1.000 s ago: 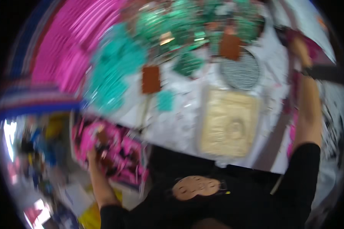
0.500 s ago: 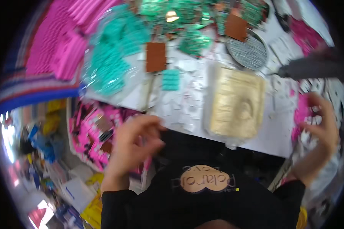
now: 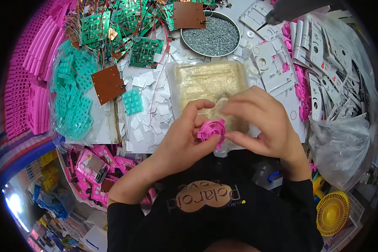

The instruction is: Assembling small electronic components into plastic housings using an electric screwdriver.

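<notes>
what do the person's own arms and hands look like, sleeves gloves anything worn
Both hands are bare: the left hand and the right hand wear no gloves, and no rings or watch show. Black long sleeves are pushed up from the wrists, part of a black top with a tan oval patch on the chest.

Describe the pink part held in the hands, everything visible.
The pink part is a small round moulded piece, plastic by its look, with a ring rim and open slots through its face. It is held above the table edge, in front of the yellowish pad, pinched between the left hand and right hand. Fingers hide part of its rim.
</notes>
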Action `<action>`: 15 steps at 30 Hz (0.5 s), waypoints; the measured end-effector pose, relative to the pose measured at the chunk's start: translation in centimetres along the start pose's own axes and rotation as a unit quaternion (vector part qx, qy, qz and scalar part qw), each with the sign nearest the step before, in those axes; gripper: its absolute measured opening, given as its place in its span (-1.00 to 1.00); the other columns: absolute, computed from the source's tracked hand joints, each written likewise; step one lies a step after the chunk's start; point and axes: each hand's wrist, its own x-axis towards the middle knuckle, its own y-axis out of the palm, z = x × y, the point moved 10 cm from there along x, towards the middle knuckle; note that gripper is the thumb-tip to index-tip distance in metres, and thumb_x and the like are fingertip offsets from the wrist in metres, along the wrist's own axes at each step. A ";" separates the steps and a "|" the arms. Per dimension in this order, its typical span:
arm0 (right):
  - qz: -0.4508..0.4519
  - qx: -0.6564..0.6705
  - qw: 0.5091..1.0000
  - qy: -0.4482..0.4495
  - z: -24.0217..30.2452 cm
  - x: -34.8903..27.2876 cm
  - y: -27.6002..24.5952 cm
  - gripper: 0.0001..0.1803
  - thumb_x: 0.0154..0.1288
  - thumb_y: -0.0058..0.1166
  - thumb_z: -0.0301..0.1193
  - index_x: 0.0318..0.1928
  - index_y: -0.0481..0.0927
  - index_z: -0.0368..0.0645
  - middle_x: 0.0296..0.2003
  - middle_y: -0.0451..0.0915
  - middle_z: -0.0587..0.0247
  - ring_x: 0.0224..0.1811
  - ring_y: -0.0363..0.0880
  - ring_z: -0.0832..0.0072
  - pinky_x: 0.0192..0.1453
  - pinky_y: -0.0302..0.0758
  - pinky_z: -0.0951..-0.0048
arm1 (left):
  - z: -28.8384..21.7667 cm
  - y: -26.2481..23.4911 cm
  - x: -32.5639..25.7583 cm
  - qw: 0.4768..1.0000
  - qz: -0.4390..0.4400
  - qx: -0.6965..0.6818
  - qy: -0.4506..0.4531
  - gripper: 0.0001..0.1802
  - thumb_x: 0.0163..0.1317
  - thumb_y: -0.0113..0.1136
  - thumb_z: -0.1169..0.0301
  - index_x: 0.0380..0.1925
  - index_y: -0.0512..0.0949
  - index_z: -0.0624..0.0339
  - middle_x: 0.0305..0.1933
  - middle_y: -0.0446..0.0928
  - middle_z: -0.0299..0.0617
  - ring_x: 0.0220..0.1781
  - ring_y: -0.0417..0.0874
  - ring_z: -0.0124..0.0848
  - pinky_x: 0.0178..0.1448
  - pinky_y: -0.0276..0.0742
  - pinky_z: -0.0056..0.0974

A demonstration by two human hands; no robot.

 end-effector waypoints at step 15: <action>0.025 -0.193 0.967 0.163 -6.8 -0.9 3.2 -0.85 0.21 0.26 -0.37 -0.35 0.56 -0.13 -0.46 0.61 0.17 -0.29 0.66 0.12 -0.28 0.55 0.09 | -3.9 2.5 0.4 0.787 -0.007 0.544 0.292 -0.42 0.07 0.48 0.26 0.12 0.62 0.20 0.13 0.57 -0.16 0.08 0.55 -0.13 0.17 0.45 -0.04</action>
